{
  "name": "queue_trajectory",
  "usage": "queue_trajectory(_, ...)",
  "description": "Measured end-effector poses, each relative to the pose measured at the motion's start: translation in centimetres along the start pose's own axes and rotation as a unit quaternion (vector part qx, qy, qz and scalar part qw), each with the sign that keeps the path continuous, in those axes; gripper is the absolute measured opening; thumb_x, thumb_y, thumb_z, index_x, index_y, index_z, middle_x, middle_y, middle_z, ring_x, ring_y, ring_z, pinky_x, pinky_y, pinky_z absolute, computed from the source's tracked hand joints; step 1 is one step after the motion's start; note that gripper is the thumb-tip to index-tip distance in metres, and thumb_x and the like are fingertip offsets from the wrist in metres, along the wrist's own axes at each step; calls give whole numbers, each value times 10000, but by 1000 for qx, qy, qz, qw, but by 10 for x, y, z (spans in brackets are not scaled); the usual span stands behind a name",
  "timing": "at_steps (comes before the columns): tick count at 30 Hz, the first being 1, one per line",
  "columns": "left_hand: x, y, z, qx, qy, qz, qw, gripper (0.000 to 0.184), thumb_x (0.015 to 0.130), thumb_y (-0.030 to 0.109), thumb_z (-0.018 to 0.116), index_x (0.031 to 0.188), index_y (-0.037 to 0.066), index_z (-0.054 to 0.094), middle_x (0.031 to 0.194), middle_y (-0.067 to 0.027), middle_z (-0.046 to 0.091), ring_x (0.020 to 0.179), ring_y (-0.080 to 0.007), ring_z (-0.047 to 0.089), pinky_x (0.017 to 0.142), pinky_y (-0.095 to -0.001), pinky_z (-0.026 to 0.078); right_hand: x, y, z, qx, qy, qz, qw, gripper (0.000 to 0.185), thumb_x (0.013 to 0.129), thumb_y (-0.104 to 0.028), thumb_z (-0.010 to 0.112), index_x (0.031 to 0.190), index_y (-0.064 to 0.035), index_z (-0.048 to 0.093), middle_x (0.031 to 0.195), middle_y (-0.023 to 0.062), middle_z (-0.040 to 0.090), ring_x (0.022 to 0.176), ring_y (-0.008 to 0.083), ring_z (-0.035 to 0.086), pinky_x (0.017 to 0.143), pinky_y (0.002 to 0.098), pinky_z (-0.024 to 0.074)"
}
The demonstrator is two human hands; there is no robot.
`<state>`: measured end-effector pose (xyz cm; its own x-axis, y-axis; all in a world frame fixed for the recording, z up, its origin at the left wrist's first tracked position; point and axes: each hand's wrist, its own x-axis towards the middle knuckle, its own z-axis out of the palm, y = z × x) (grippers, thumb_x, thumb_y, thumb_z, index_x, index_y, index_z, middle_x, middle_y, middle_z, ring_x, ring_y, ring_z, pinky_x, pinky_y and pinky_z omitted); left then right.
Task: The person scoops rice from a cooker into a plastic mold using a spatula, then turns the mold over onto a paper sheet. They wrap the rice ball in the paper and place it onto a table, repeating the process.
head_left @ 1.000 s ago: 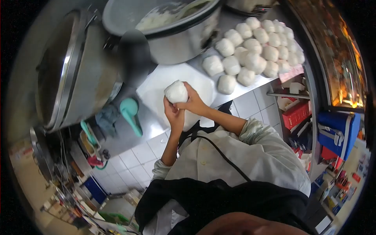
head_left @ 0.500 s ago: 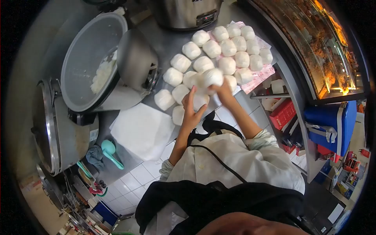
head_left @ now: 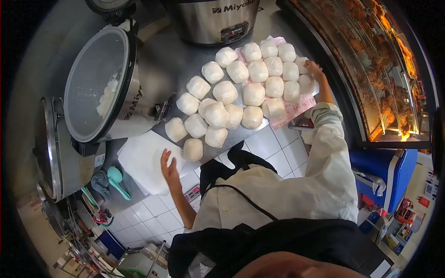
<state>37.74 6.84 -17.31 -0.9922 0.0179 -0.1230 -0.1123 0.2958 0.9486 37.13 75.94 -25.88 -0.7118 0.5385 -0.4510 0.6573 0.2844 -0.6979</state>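
Observation:
Many rounded white paper-wrapped bundles [head_left: 254, 94] sit close together on the metal counter; what is inside them is hidden. One bundle [head_left: 216, 115] rests on top of its neighbours. At the far right of the group, my right hand [head_left: 314, 69] has its fingers curled on a bundle [head_left: 301, 65] at the edge of pink printed paper [head_left: 293, 112]. My left hand [head_left: 170, 169] is raised with fingers apart and holds nothing. It is over the edge of a stack of white paper sheets [head_left: 143, 160], below the nearest bundle [head_left: 193, 149].
An open rice cooker [head_left: 97, 83] with some white rice [head_left: 108, 96] stands at left. A second steel cooker [head_left: 213, 21] stands at the back. A lit glass display case [head_left: 361, 69] borders the right side. Turquoise ladle [head_left: 116, 178] lies beside a grey cloth [head_left: 100, 183].
My hands have moved apart: the left toward the paper stack, the right to the far-right bundles. The bundle I held now lies on the others. The view has shifted.

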Motion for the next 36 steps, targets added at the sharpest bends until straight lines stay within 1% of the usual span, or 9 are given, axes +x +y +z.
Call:
queue_trajectory(3, -2, -14, -41, 66, 55, 17, 996, 371, 855, -9, 520, 1225, 13, 505, 1264, -103, 496, 1153, -194, 461, 952, -299, 356, -3, -8, -5, -110, 178, 87, 974, 521, 673, -468, 570, 1089, -156, 605, 1108, 59, 548, 1064, 232, 449, 898, 426, 348)
queue_trajectory(6, 1, -53, -108, 162, 152, 23, 975, 344, 848, -10, 532, 1192, 2, 529, 1245, -109, 521, 1143, -207, 469, 971, -327, 343, 14, -15, -34, 231, 225, -105, 941, 592, 741, -512, 484, 1225, -177, 553, 1136, 27, 539, 1030, 190, 432, 938, 416, 233)
queue_trajectory(11, 2, -156, -246, 332, 315, -32, 889, 520, 800, 271, 634, 1253, 65, 485, 1278, -157, 478, 1176, -321, 447, 909, -453, 404, -76, -179, -47, 280, 120, -388, 870, 433, 901, -408, 430, 1215, -133, 546, 1007, 11, 589, 903, 118, 531, 817, 280, 396)
queue_trajectory(13, 9, -142, -258, 453, 399, -326, 728, 727, 742, 459, 631, 1342, 140, 374, 1321, -186, 394, 1169, -425, 406, 870, -571, 390, -112, -243, -30, 233, 96, -435, 865, 355, 918, -342, 440, 1157, -112, 569, 950, 5, 597, 842, 103, 540, 757, 253, 414)
queue_trajectory(18, 26, -194, -302, 491, 310, -326, 746, 757, 737, 522, 604, 1341, 160, 327, 1294, -197, 373, 1132, -454, 406, 823, -623, 384, -193, -362, 24, 68, -8, -551, 831, 299, 934, -263, 467, 1065, -31, 603, 849, 2, 569, 824, 90, 534, 766, 239, 417)
queue_trajectory(20, 31, -198, -302, 484, 272, -340, 759, 733, 743, 520, 604, 1314, 136, 353, 1259, -201, 404, 1113, -444, 427, 817, -610, 396, -226, -397, 53, 81, 44, -550, 830, 405, 964, -288, 417, 768, -9, 635, 696, 83, 613, 621, 161, 574, 587, 281, 457)
queue_trajectory(24, 35, -209, -299, 559, 278, -255, 738, 559, 810, 484, 557, 1161, 67, 432, 1144, -202, 485, 1068, -386, 489, 758, -538, 454, -269, -465, 105, 7, -40, -536, 843, 305, 947, -286, 468, 877, -34, 625, 742, 54, 614, 670, 126, 587, 700, 270, 500)
queue_trajectory(30, 42, -206, -300, 443, 342, -15, 829, 242, 849, 186, 545, 957, -15, 466, 802, -233, 567, 716, -397, 580, 595, -480, 443, -246, -540, 258, -267, -48, -709, 651, 293, 899, -304, 535, 946, -17, 578, 759, 125, 597, 713, 286, 574, 706, 393, 460)
queue_trajectory(36, 67, -97, -248, 79, 458, 71, 883, 287, 939, 257, 477, 988, -16, 401, 663, -76, 459, 555, -140, 429, 444, -284, 357, -204, -560, 387, -601, -334, -329, 648, 458, 820, -394, 606, 991, 31, 590, 763, 200, 609, 744, 339, 600, 696, 427, 478)
